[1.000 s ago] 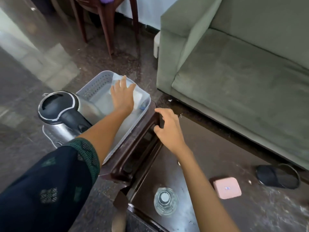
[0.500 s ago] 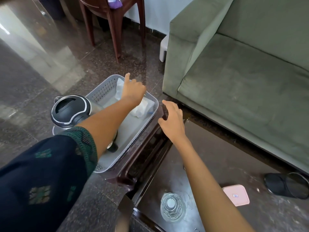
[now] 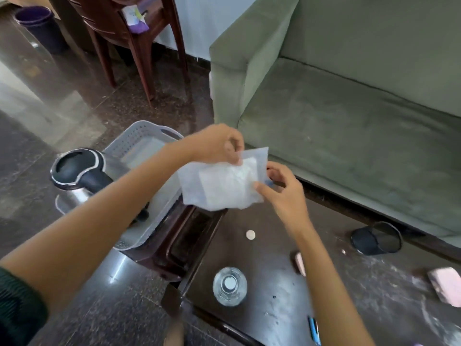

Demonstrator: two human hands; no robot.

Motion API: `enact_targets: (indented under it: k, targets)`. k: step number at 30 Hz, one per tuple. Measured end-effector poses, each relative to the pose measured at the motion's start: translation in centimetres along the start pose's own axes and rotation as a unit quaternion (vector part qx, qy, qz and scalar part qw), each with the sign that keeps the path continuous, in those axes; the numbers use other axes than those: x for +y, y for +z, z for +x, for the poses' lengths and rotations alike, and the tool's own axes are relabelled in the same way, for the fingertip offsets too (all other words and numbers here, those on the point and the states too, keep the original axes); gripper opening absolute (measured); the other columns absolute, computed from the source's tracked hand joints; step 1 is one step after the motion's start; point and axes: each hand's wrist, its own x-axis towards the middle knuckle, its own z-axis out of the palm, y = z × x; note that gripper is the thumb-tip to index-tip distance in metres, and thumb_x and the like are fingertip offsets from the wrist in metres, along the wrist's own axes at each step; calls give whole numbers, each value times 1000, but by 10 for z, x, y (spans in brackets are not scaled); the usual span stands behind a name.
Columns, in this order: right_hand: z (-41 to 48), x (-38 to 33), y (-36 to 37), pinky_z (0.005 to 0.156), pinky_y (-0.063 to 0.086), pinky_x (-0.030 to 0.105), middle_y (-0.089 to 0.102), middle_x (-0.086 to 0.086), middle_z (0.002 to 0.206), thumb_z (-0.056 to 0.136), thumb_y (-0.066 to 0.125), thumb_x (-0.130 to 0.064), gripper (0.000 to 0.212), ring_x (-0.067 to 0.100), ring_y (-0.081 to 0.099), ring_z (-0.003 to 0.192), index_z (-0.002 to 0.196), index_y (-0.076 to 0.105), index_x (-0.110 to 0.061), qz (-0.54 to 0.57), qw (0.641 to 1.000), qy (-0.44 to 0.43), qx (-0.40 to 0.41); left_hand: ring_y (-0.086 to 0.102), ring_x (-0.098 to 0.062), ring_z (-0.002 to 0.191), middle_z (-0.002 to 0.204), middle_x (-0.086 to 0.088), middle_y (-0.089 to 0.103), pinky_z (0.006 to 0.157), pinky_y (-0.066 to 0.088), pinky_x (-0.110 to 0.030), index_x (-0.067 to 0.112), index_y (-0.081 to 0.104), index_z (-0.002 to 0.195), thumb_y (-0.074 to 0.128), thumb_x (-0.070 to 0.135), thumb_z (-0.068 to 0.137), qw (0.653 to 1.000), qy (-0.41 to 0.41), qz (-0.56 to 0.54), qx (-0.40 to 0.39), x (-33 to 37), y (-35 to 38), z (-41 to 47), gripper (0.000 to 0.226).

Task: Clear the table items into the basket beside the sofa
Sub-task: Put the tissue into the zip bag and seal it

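Observation:
A clear plastic bag [image 3: 222,182] with white contents hangs in the air above the table's far left corner. My left hand [image 3: 219,143] pinches its top edge, and my right hand [image 3: 282,188] grips its right side. Below and to the left, the grey perforated basket [image 3: 139,136] stands on the floor beside the green sofa [image 3: 349,126], with a steel kettle [image 3: 74,171] with a black lid in it. On the dark table [image 3: 274,245] lie a clear glass [image 3: 229,285], a coin [image 3: 250,234], a pink box [image 3: 446,283], a black mesh cup [image 3: 376,237] on its side and a blue pen [image 3: 314,329].
A brown wooden chair [image 3: 129,33] stands behind the basket, holding a purple and white packet [image 3: 137,18]. A dark purple bucket [image 3: 40,26] is on the floor at the far left. Another pink item [image 3: 299,263] lies half hidden behind my right forearm.
My left hand has lifted the plastic bag out of the basket and brought it right, over the table corner. My right hand left the table edge and took hold of the bag.

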Motion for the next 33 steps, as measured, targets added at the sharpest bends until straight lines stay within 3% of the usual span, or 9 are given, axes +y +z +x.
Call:
enact_targets:
  k: [4, 7, 11, 13, 15, 20, 25, 29, 33]
  targets:
    - [-59, 33, -82, 75, 53, 25, 64, 2, 107, 67, 78, -5, 63, 15, 62, 96, 122, 53, -19, 99, 990, 98, -29, 53, 6, 49, 52, 16, 63, 54, 42, -9, 18, 61, 81, 74, 15, 78, 977, 24, -171, -126, 47, 79, -6, 13]
    - [-112, 57, -122, 64, 56, 28, 73, 2, 98, 72, 72, -1, 38, 22, 68, 89, 107, 64, -14, 164, 969, 177, -50, 65, -8, 65, 74, 2, 71, 61, 51, -20, 17, 65, 91, 74, 15, 79, 943, 15, -275, -186, 75, 138, -16, 15]
    - [-175, 83, -158, 55, 50, 20, 73, -4, 78, 81, 63, 2, 16, 12, 65, 70, 95, 67, -5, 161, 964, 186, 96, 56, -4, 110, 119, 4, 63, 99, 44, -28, 17, 61, 119, 66, 21, 86, 925, -73, -358, 104, 108, 227, -47, 34]
    - [-194, 91, -169, 57, 45, 10, 69, -13, 67, 81, 64, 2, 13, -2, 58, 63, 91, 66, -6, 137, 966, 137, 170, 43, -9, 126, 137, 6, 46, 107, 36, -31, 22, 44, 136, 61, 30, 88, 846, -231, -442, 190, 125, 261, -67, 51]
    - [-209, 98, -175, 64, 43, 6, 69, -17, 73, 78, 69, -2, 21, -7, 58, 68, 89, 67, -20, 96, 971, 91, 200, 47, -19, 122, 135, 4, 46, 99, 38, -37, 25, 37, 139, 52, 46, 90, 744, -338, -573, 59, 140, 295, -77, 55]
    - [-230, 127, -176, 98, 39, 13, 54, -19, 127, 61, 45, 8, 73, -2, 49, 121, 106, 62, -46, -40, 996, 10, 78, 56, -28, 95, 108, -13, 60, 78, 40, -39, 12, 54, 123, 30, 71, 86, 605, -279, -725, -173, 158, 350, -65, 74]
    - [-223, 124, -204, 89, 47, 16, 73, -4, 103, 63, 48, 9, 45, 7, 65, 103, 94, 71, -14, 178, 976, 90, 91, 61, 1, 59, 73, 7, 60, 61, 48, -13, 17, 59, 86, 66, 31, 82, 649, -235, -710, -138, 163, 362, -48, 16]
    - [-187, 127, -205, 62, 52, 28, 67, 7, 85, 86, 58, -6, 11, 17, 62, 70, 84, 65, -13, 229, 918, 279, 167, 52, -6, 33, 41, 5, 56, 38, 41, -11, 16, 62, 50, 48, 18, 95, 654, -243, -713, -72, 164, 355, -48, 48]
    - [-163, 130, -190, 56, 54, 29, 65, 4, 70, 84, 64, -19, 9, 14, 61, 57, 80, 64, -10, 267, 888, 371, 57, 60, -8, 47, 51, 2, 62, 49, 50, -20, 11, 55, 82, 44, 34, 94, 639, -268, -720, -46, 147, 352, -34, 28]
